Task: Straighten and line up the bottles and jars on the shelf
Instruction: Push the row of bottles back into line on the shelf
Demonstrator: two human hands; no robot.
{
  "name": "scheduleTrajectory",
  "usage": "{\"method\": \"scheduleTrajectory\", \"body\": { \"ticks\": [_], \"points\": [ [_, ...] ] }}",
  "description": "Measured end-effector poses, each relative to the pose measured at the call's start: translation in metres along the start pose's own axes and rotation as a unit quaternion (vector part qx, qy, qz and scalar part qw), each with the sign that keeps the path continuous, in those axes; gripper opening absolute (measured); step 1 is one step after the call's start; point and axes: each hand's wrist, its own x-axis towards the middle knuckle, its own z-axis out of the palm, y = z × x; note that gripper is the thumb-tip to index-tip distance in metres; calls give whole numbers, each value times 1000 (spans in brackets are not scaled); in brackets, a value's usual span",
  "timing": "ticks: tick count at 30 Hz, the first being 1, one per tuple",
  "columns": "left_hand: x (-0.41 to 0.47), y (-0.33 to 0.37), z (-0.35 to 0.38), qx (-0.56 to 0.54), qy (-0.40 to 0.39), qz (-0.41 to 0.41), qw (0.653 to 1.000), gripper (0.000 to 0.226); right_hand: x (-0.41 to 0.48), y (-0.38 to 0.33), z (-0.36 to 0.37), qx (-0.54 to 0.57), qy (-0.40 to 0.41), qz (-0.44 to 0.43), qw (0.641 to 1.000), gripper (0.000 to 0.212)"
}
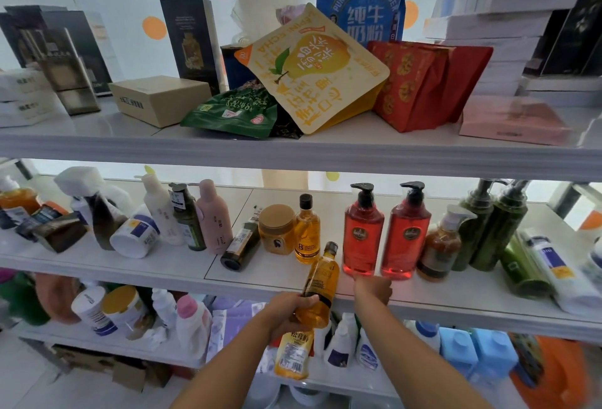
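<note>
**Amber bottle in my left hand, at the edge of the middle shelf**

My landmark is the amber, dark-capped plastic bottle (318,284) that I hold tilted at the front lip of the white middle shelf (163,273), its cap leaning up and to the right. Far to its left, a white tub (135,235) lies on its side among a jumble of tipped containers. Nearer on that side stand a cream bottle (159,206), a dark green bottle (187,218) and a pink bottle (213,216) close together, then a dark olive bottle (241,242) lying down with its base toward me. Just behind the landmark sit a squat amber jar with a tan lid (277,229) and a matching upright amber bottle (307,229) (same label as mine).

My left hand (286,309) is wrapped around the lower body of the held bottle, fingers closed on it. My right hand (374,288) rests at the shelf edge just right of it; I cannot tell how its fingers are set. Behind that hand stand two red pump bottles (363,236) side by side.
</note>
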Motion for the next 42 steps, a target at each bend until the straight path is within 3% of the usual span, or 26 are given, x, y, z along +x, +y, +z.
{"method": "scheduleTrajectory", "body": {
  "ticks": [4,9,11,14,17,22,26,28,33,36,38,40,42],
  "points": [
    [8,12,17,-50,11,-11,999,45,-12,17,5,-42,-108,-14,993,28],
    [18,25,38,-26,100,-14,995,74,-23,21,7,20,-149,-17,988,36],
    [21,32,46,12,158,1,987,69,-27,20,6,42,-151,-3,988,33],
    [21,39,54,107,169,23,979,68,-27,23,8,72,-148,3,986,28],
    [22,42,55,165,181,43,969,37,-24,25,9,68,-155,-10,985,30],
    [39,41,52,78,190,37,978,46,-26,25,14,52,-171,-60,982,34],
    [90,22,42,97,217,47,970,49,-22,21,16,42,-171,-77,981,37],
    [74,30,49,86,222,49,970,46,-18,18,16,40,-170,-83,981,35],
    [50,44,57,19,226,67,972,42,-6,11,22,25,-153,-55,986,28],
    [50,47,60,43,230,61,970,46,-1,11,23,48,-95,-6,994,38],
    [43,52,64,154,261,67,951,48,1,12,19,78,-46,8,996,44],
    [35,57,71,336,346,102,870,46,5,12,13,91,-31,12,995,44],
    [29,63,80,416,395,197,795,42,7,11,7,97,-37,17,995,44]
  ]
}}
